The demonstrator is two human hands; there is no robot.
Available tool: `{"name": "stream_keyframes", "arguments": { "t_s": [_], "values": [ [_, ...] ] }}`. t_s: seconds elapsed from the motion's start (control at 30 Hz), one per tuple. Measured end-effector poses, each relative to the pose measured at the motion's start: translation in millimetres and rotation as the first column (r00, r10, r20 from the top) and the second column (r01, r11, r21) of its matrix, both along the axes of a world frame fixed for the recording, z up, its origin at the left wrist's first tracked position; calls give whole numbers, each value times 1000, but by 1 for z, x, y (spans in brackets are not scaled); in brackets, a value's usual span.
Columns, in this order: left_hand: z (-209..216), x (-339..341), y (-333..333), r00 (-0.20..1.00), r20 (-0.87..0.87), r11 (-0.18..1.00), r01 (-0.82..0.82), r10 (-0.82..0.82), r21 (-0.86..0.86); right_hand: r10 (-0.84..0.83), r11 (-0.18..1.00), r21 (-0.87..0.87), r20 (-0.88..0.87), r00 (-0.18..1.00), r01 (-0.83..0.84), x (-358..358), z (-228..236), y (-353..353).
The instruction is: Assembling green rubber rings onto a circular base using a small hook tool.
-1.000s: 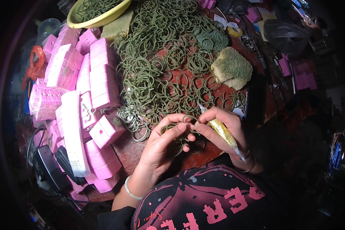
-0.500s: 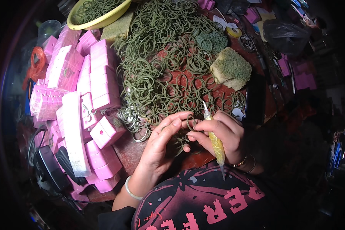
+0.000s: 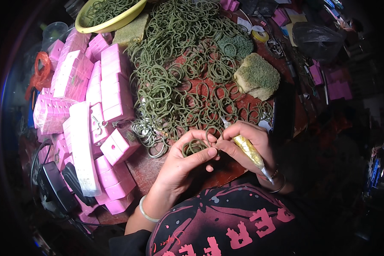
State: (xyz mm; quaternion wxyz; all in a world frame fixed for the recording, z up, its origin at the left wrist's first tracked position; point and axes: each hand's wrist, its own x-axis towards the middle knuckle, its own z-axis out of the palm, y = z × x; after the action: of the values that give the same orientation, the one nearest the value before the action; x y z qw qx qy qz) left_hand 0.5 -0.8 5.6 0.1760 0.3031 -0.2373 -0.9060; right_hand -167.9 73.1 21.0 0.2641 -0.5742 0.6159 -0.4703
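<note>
My left hand (image 3: 177,164) is curled round several dull green rings (image 3: 194,147) and pinches one more green ring (image 3: 207,133) at its fingertips. From the other side my right hand (image 3: 254,138) meets that ring with thumb and forefinger. Also held in my right hand is a pen-like tool (image 3: 248,150), wrapped in yellow film, with pointed ends; it lies aslant across the fingers. Beyond both hands spreads a big heap of similar green rings (image 3: 166,85). Fingers partly hide the pinched ring.
Pink foam blocks (image 3: 117,100) are stacked along the left, a white strip (image 3: 83,149) lying over them. A yellow basin (image 3: 111,25) of rings stands far left. Right of the heap sit a green-dusted sponge block (image 3: 258,79) and a black plastic bag (image 3: 319,39).
My left hand has turned, so the rings in its palm now show. The yellow tool has tilted, its lower end swinging right. Both hands stay close together at the pinched ring.
</note>
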Motion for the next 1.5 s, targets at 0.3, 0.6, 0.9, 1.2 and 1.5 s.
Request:
{"name": "stream_keyframes", "arguments": {
  "t_s": [0.3,0.6,0.9,1.2,1.5],
  "values": [
    [-4,2,-6,998,-58,1000,12,-11,22,-70,987,155,211,975,37,-2,-8,-1],
    [11,0,-7,994,-12,993,105,-106,-57,-43,997,76,225,973,27,-5,6,-3],
    [17,11,-10,958,-185,955,-169,217,243,-107,994,59,269,957,95,-20,6,28],
    [119,-25,-199,505,-638,783,-560,581,270,-36,992,129,333,942,-8,-7,11,36],
    [36,-40,-45,998,46,809,61,-42,-584,-109,994,30,150,983,105,-24,10,55]
  ]
}}
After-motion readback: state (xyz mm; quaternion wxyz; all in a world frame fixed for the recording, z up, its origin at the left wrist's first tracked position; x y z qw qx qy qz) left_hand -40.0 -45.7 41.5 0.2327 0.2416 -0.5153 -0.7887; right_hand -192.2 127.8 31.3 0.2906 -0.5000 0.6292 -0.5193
